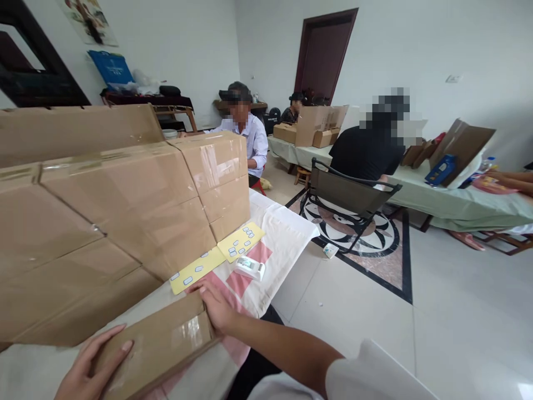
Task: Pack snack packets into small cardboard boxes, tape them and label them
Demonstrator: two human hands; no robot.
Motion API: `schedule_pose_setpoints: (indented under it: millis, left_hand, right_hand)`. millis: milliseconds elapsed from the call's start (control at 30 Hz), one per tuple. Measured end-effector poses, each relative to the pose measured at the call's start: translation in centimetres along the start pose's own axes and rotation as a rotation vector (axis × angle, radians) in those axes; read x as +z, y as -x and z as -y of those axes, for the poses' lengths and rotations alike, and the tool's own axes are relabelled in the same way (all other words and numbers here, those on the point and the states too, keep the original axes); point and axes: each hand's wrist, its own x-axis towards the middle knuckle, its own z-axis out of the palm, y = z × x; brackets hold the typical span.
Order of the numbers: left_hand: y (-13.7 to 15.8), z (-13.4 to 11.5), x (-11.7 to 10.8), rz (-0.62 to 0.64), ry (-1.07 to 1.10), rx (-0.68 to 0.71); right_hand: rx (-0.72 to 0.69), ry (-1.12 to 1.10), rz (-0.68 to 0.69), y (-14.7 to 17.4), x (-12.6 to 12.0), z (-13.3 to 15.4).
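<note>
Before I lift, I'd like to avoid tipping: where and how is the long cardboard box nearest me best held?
Probably take the cardboard box by its two short ends, coming inward from left and right: it is long and lies broad face up, so opposite ends should balance it. The left grip and right grip hold near there.
</note>
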Motion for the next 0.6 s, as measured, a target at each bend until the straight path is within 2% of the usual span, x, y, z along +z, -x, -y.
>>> schedule_pose_setpoints:
  millis: [67, 133, 233, 333, 433, 500, 600]
  left_hand:
    - [1.0, -0.3, -0.1, -0.027, 0.033, -0.042]
    - [2.0, -0.2, -0.2, -0.037, 0.039, -0.089]
    - [3.1, -0.5, -0.1, 0.012, 0.036, -0.086]
    - [3.7, -1.8, 0.8, 0.123, 0.053, -0.069]
    - [3.8, -3.1, 3.2, 0.209, 0.119, -0.078]
    - [4.0, -3.5, 5.7, 0.219, 0.286, -0.091]
    - [4.8, -2.6, 9.5, 0.127, 0.667, -0.202]
  right_hand:
    - [-0.075, -0.028, 0.189, 1.9, -1.2, 0.0]
    - [-0.103, 0.047, 0.431, 4.0, -2.8, -0.2]
    - [-0.118, 0.309, 0.569, 6.8, -5.0, -0.7]
    - [-0.238, 0.464, 0.526, 8.7, -6.8, -0.8]
    - [-0.338, 0.443, 0.408, 10.6, -8.8, -0.2]
    - [-0.345, 0.403, 0.328, 12.4, -10.8, 0.7]
    - [-0.284, 0.337, 0.178, 16.0, -15.0, 2.7]
